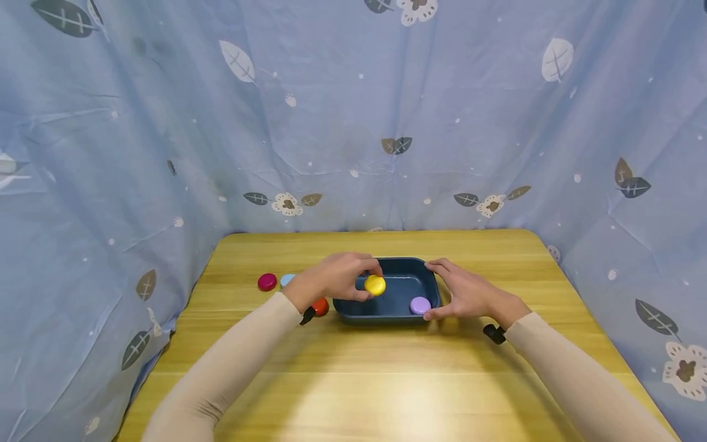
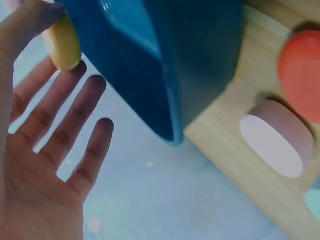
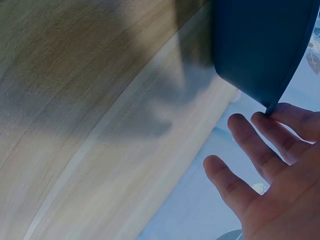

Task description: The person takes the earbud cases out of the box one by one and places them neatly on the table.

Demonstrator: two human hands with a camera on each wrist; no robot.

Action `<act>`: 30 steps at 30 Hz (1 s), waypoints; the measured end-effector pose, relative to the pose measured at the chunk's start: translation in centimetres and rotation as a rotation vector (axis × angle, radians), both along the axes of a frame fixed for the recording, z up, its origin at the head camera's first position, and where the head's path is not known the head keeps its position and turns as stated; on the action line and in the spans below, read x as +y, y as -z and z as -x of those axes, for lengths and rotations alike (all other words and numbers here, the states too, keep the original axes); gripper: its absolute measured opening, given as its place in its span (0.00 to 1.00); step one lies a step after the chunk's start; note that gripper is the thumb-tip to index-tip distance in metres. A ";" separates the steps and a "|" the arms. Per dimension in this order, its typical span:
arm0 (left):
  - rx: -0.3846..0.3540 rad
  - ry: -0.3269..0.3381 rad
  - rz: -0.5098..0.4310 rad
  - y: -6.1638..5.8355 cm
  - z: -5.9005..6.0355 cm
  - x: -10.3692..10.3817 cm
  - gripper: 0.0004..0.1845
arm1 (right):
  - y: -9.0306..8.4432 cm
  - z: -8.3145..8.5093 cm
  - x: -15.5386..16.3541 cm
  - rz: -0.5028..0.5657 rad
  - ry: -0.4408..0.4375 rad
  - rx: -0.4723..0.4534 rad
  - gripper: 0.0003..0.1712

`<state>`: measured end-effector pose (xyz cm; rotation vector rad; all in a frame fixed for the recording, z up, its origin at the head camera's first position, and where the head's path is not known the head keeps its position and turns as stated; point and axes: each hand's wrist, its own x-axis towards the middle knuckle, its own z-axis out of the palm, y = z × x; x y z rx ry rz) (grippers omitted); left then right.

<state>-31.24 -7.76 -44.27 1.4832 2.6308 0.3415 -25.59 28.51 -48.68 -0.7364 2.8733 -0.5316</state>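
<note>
My left hand (image 1: 364,278) pinches a yellow disc (image 1: 375,285) between thumb and forefinger, just above the left half of a dark blue rectangular tray (image 1: 399,267). In the left wrist view the yellow disc (image 2: 62,42) sits at the fingertips, the other fingers (image 2: 75,115) stretch out straight, and the tray (image 2: 165,65) is beside them. A purple disc (image 1: 420,304) lies in the tray's near right corner. My right hand (image 1: 444,291) rests open against the tray's right end, with straight fingers (image 3: 250,145) touching the tray (image 3: 260,45) at its rim.
Left of the tray on the wooden table (image 1: 386,380) lie a magenta disc (image 1: 267,282), a light blue disc (image 1: 286,280) and an orange-red disc (image 1: 321,306). A blue leaf-print curtain (image 1: 353,123) closes in the table on three sides.
</note>
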 end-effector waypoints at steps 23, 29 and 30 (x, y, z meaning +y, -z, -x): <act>0.187 -0.285 -0.110 1.0 -2.9 -9.0 0.24 | 0.2 -0.4 -0.1 -0.001 0.005 0.002 0.76; 0.200 -0.317 -0.145 1.3 -3.3 -11.5 0.25 | 0.1 -0.4 -0.1 0.001 0.005 0.008 0.76; 0.202 -0.323 -0.145 1.4 -3.3 -11.9 0.25 | 0.1 -0.4 -0.1 0.001 0.005 0.009 0.76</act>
